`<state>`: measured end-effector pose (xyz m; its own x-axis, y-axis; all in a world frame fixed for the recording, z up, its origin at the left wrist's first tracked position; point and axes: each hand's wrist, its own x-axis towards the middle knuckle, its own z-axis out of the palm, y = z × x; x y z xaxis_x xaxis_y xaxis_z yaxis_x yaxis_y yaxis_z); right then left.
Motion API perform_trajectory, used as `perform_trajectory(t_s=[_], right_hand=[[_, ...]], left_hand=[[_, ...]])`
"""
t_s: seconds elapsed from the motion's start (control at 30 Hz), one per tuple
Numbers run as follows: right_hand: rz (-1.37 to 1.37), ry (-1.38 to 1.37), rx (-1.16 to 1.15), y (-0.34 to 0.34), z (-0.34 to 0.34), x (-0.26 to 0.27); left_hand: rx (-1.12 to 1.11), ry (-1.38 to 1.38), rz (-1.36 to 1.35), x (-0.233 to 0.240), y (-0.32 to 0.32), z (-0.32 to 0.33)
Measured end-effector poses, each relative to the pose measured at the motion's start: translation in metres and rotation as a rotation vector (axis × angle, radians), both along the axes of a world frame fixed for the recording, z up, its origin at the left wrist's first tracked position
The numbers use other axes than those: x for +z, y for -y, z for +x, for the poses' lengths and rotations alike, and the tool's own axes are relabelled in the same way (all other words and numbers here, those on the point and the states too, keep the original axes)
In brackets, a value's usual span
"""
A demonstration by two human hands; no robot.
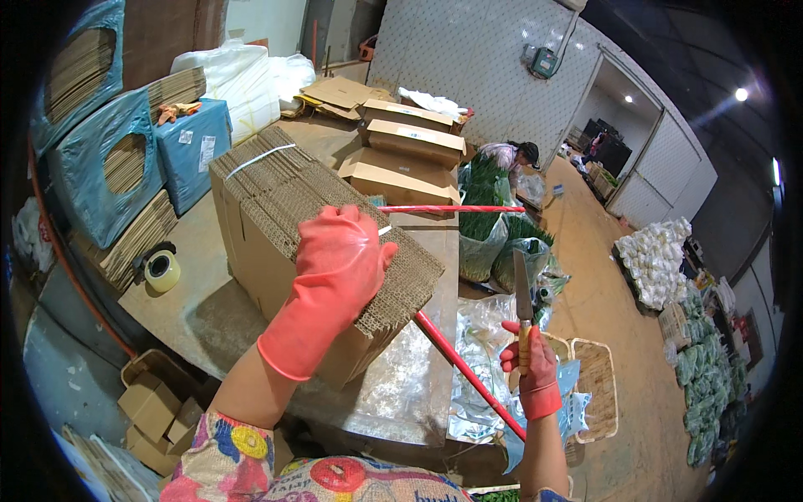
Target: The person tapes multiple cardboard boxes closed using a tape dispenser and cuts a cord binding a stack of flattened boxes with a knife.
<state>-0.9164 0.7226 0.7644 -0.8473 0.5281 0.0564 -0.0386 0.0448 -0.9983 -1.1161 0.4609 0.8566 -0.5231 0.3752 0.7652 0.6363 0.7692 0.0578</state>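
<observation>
A thick bundle of flattened corrugated cardboard boxes stands on edge on the worn table. One white strap crosses its far end. Over the bundle's near half is my left hand in a red rubber glove, fingers curled at a second white strap; its grip is partly hidden. To the right of the table, my right hand, also red-gloved, holds a knife by its pale handle, blade pointing up and away from me. A red pole slants out beside the bundle.
Clear packing tape sits on the table's left side. Open cardboard boxes stand beyond the bundle. At right are bags of green stalks, a crouching person and a basket. Blue-wrapped cardboard stacks line the left.
</observation>
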Motion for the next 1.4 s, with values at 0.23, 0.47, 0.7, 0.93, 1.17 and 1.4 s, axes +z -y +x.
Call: perform_trajectory(t_s=[0.23, 0.47, 0.7, 0.93, 1.17, 1.4], right_hand=[[0.133, -0.102, 0.079, 0.026, -0.019, 0.043], [0.446, -0.206, 0.181, 0.028, -0.040, 0.054], [1.312, -0.157, 0.194, 0.039, -0.075, 0.102], [1.120, -0.041, 0.416, 0.038, -0.111, 0.110], [0.690, 0.114, 0.501, 0.029, -0.113, 0.114], [0.970, 0.016, 0.538, 0.034, -0.135, 0.110]], left_hand=[[0.078, 0.059, -0.193, -0.005, -0.005, -0.022], [-0.098, 0.094, 0.003, -0.003, 0.004, -0.021], [0.077, 0.218, -0.128, -0.006, -0.001, -0.015], [0.117, 0.092, -0.103, -0.013, -0.004, -0.020], [0.077, 0.109, 0.079, -0.017, -0.005, -0.019], [-0.119, 0.033, 0.259, -0.020, -0.007, -0.025]])
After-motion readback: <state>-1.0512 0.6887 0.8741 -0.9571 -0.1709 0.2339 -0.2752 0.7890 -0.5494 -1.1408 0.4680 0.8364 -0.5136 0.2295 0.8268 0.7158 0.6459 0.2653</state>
